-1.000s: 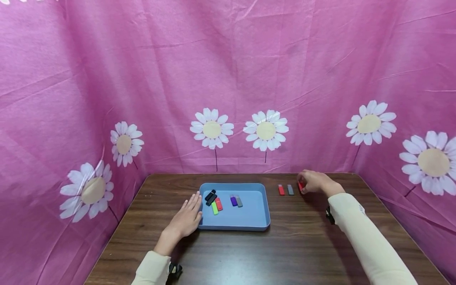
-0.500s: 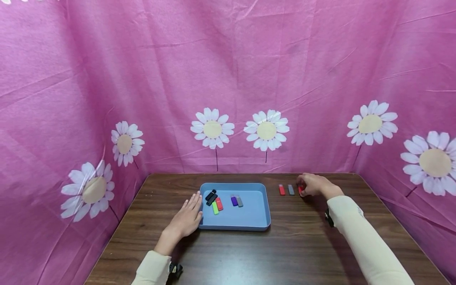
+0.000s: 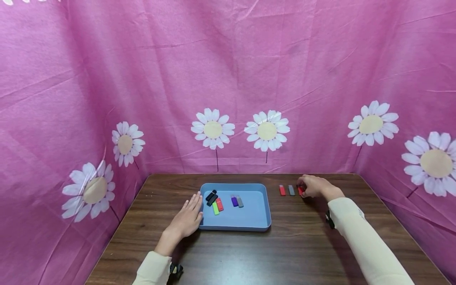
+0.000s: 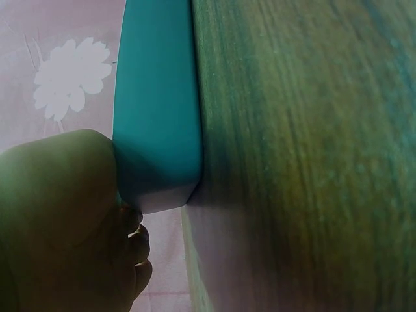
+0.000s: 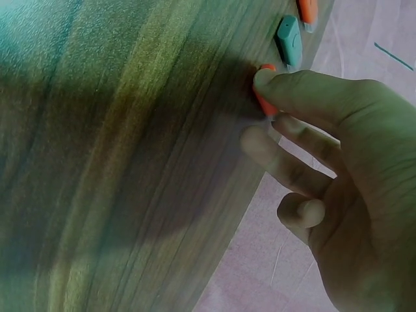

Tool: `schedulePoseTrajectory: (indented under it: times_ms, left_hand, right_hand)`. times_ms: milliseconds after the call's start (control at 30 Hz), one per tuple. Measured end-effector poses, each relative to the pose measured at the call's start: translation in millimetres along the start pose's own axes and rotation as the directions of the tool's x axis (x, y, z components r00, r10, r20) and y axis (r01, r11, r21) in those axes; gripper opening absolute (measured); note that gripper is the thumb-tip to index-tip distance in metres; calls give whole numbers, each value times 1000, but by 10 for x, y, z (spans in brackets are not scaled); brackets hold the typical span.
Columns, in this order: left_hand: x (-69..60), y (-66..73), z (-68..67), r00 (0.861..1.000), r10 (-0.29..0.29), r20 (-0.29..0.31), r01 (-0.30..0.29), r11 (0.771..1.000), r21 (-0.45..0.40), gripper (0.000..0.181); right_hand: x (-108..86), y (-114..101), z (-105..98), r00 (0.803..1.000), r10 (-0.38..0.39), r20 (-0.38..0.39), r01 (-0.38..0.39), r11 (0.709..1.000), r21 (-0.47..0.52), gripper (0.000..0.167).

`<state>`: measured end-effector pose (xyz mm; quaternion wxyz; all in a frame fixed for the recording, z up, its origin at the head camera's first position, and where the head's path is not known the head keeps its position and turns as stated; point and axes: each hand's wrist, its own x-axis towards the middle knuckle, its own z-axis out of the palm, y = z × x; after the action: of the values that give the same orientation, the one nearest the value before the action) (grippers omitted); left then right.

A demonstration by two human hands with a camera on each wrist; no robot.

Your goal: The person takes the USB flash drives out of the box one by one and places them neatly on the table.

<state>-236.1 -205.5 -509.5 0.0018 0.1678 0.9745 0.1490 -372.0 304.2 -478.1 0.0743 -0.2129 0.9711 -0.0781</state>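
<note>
At the far right of the table, my right hand (image 3: 313,186) pinches a red USB stick (image 3: 301,190) between thumb and fingers, down at the tabletop. The right wrist view shows the thumb over this red stick (image 5: 265,97), with its far side hidden. To its left lie a grey USB stick (image 3: 291,190) and another red one (image 3: 282,190), side by side. My left hand (image 3: 186,217) rests with straight fingers against the left wall of the blue tray (image 3: 235,228). Inside the tray are black sticks (image 3: 211,198), a green (image 3: 215,208), a red (image 3: 219,204), a purple (image 3: 234,202) and a grey stick (image 3: 240,202).
The brown wooden table (image 3: 285,253) ends at a pink curtain (image 3: 235,79) printed with white flowers, which hangs behind it and on both sides. Bare wood lies in front of the tray and below the row of sticks.
My right hand has shifted slightly toward me and stays on the red USB stick, which has come down level with the other two. My left hand and the tray hold their place.
</note>
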Motion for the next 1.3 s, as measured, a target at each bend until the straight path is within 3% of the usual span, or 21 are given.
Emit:
schedulePoseTrajectory:
  times_ms: [200, 433, 900, 1133, 1300]
  left_hand:
    - [1, 7, -4, 1000, -9, 5, 9, 1000, 0, 60]
    - [3, -10, 14, 1000, 1, -7, -1, 1000, -27, 61]
    - [-23, 20, -4, 1000, -1, -4, 1, 1000, -29, 61]
    - [-15, 32, -31, 1000, -5, 9, 5, 999, -39, 60]
    - [-22, 20, -22, 1000, 13, -14, -13, 998, -58, 60]
  right_hand:
    - [10, 16, -11, 1000, -10, -11, 10, 1000, 8, 37]
    - [74, -15, -69, 989, -92, -116, 90, 996, -22, 4]
    - [245, -543, -407, 962, -208, -176, 206, 978, -32, 13]
    - [259, -938, -590, 951, -268, -156, 261, 963, -61, 24]
    - [316, -1181, -674, 946, -298, -130, 287, 953, -95, 19]
